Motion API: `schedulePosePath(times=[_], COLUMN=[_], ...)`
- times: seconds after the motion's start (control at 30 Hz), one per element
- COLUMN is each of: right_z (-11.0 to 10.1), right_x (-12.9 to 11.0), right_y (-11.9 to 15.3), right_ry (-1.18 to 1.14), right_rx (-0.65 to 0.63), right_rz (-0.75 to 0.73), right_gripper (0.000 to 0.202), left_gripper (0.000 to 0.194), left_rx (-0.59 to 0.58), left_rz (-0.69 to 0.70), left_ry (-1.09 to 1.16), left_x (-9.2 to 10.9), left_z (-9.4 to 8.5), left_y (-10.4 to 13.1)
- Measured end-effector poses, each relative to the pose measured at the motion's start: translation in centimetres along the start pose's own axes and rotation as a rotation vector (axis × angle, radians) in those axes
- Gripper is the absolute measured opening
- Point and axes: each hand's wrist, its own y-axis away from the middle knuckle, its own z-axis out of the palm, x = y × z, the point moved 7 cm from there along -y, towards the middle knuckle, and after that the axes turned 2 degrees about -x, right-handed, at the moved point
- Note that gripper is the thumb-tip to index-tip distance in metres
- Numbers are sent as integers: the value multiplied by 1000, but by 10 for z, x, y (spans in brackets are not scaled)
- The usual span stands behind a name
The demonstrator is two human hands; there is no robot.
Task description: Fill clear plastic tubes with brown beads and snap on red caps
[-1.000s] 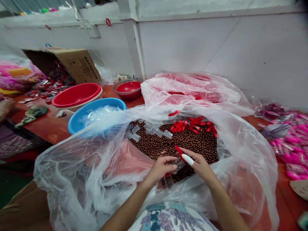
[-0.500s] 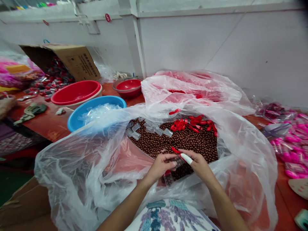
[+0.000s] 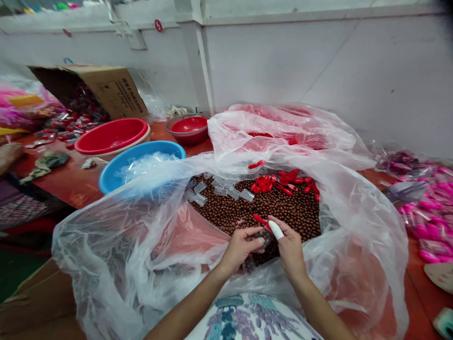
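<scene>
Over a heap of small brown balls, my left hand pinches a small clear plastic case. My right hand, with a white cover on one finger, holds a slim red plastic piece against the top of that case. Whether the two are joined cannot be made out. Below my left fingers another clear case is partly visible. Several clear cases lie on the balls at the back left, and red plastic pieces are piled at the back right.
A crumpled clear plastic sheet surrounds the balls. Behind stand a blue basin of clear pieces, a red basin and a tipped carton. Bagged pink items lie right. Another person's hand shows at far left.
My right hand has turned a little more upright and its white-covered finger has shifted. The red piece stays at the clear case's top. My left hand has moved slightly right.
</scene>
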Motion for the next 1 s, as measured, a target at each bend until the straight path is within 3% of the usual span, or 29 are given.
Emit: schedulePosePath(times=[0.13,0.27,0.37,0.43,0.6,0.73,0.8,1.0], right_z=[1,12,23,26,21,20,23,35], right_x=[-8,-25,-29,-27,-24,-31,-30,-25], right_y=[0,7,17,20,20,25,29,40], right_ry=[95,298,516,637,733,763,780,771], right_rx=[-45,-239,-361,-349,-273,-268,-296,-366], right_rz=[-91,-312,-513,-602,-632,-662,-672,-732], right_gripper=[29,31,62,79,66,59,59,65], left_gripper=[48,42,39,38,36,44,49,33], left_rx=[22,45,53,46,8,-47,-74,-70], left_rz=[19,38,37,34,44,-139,-166,-212], left_ry=[26,70,116,136,157,292,357,426], left_x=[0,4,6,5,1,-6,-5,-9], left_z=[-1,-9,-12,-12,-4,5,10,12], left_y=[0,0,-1,0,2,3,3,1])
